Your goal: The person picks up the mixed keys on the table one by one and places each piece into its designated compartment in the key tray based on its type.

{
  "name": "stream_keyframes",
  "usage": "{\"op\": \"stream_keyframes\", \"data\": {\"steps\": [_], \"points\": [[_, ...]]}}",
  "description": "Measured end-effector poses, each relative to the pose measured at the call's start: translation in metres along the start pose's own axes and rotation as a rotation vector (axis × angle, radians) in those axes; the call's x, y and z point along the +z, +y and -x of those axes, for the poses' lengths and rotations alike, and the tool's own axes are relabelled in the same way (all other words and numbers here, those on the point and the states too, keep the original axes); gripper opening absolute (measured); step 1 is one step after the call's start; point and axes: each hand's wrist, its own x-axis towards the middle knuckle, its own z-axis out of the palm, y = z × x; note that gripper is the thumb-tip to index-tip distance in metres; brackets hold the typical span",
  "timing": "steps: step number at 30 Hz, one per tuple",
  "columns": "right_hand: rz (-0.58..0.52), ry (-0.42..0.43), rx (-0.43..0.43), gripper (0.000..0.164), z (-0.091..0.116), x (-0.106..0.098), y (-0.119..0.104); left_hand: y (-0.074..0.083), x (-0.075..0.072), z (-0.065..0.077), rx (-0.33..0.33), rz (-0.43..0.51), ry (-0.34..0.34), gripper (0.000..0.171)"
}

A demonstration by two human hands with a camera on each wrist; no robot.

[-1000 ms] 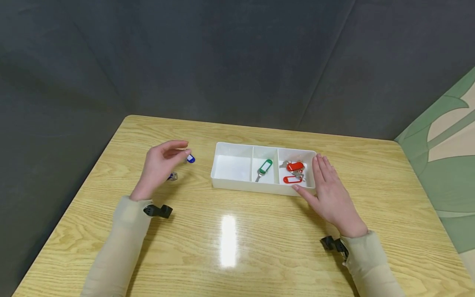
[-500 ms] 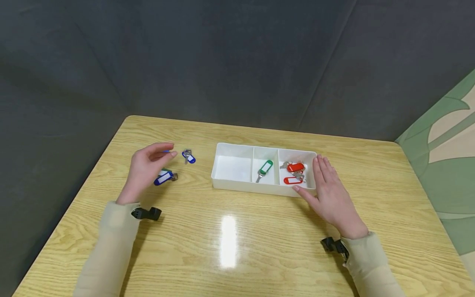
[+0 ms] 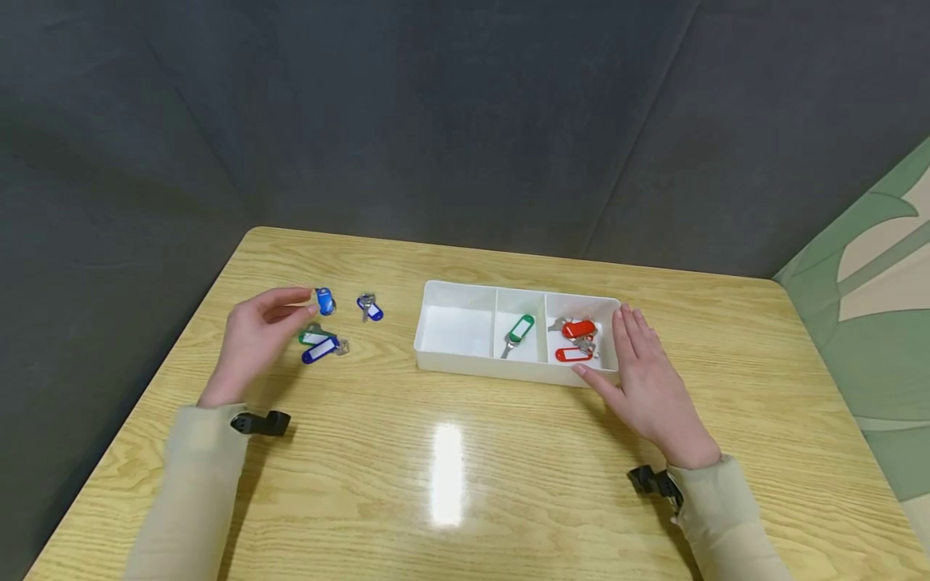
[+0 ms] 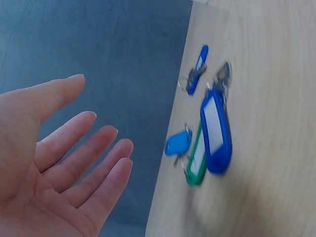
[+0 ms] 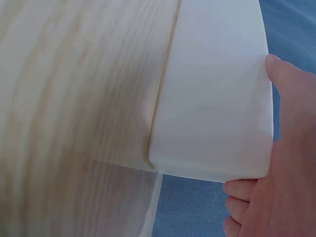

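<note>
My left hand (image 3: 250, 343) hovers over the table's left side, its fingers loosely extended and holding nothing. Just beyond its fingertips lies a light blue key tag (image 3: 324, 301). A dark blue key tag (image 3: 320, 349) partly covers a green key tag (image 4: 197, 160) with its key. Farther right is another dark blue tag (image 3: 374, 310) with a key across it. My right hand (image 3: 654, 383) rests against the right end of a white three-part tray (image 3: 487, 366), thumb at the front rim. A green tag (image 3: 521, 328) with a key lies in the middle compartment; red tags (image 3: 578, 328) with keys lie in the right one.
The wooden table (image 3: 363, 468) has its back edge against a dark curtain (image 3: 450, 129). A green and beige patterned cloth (image 3: 879, 307) hangs at the right. Black wrist cameras (image 3: 261, 423) sit on both sleeves.
My left hand has moved left, away from the dark blue tag with the key, uncovering it and the tags near the hand. The right hand and the tray have stayed in place.
</note>
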Motion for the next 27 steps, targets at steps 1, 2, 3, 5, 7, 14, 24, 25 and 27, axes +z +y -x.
{"op": "stream_keyframes", "data": {"steps": [1, 2, 3, 5, 7, 14, 24, 25, 27], "points": [[0.002, -0.003, 0.002, 0.098, 0.0, 0.0, 0.0, -0.002, -0.001, 0.001, 0.001, -0.007, -0.002, 0.049], [0.005, -0.006, 0.007, 0.098, 0.0, 0.0, 0.0, -0.003, -0.003, 0.001, 0.003, -0.014, -0.005, 0.049], [0.007, -0.009, 0.009, 0.099, -0.001, 0.0, 0.0, -0.005, -0.004, 0.002, 0.003, -0.02, -0.008, 0.051], [0.003, -0.009, 0.006, 0.098, 0.0, -0.001, 0.001, -0.007, -0.007, 0.003, 0.0, -0.042, -0.016, 0.052], [-0.001, -0.005, 0.003, 0.098, 0.0, -0.001, 0.001, -0.01, -0.009, 0.004, 0.001, -0.056, -0.024, 0.051], [-0.009, 0.011, -0.003, 0.099, 0.0, 0.0, 0.001, -0.019, -0.012, 0.004, 0.024, -0.096, -0.071, 0.047], [-0.011, 0.018, -0.009, 0.099, 0.0, 0.0, 0.001, -0.028, -0.013, 0.003, 0.0, -0.148, -0.119, 0.046], [-0.011, 0.018, -0.009, 0.099, 0.0, 0.0, 0.001, -0.028, -0.013, 0.003, -0.001, -0.148, -0.124, 0.045], [-0.011, 0.019, -0.011, 0.099, 0.0, 0.0, 0.001, -0.029, -0.012, 0.003, -0.007, -0.151, -0.137, 0.043]]}}
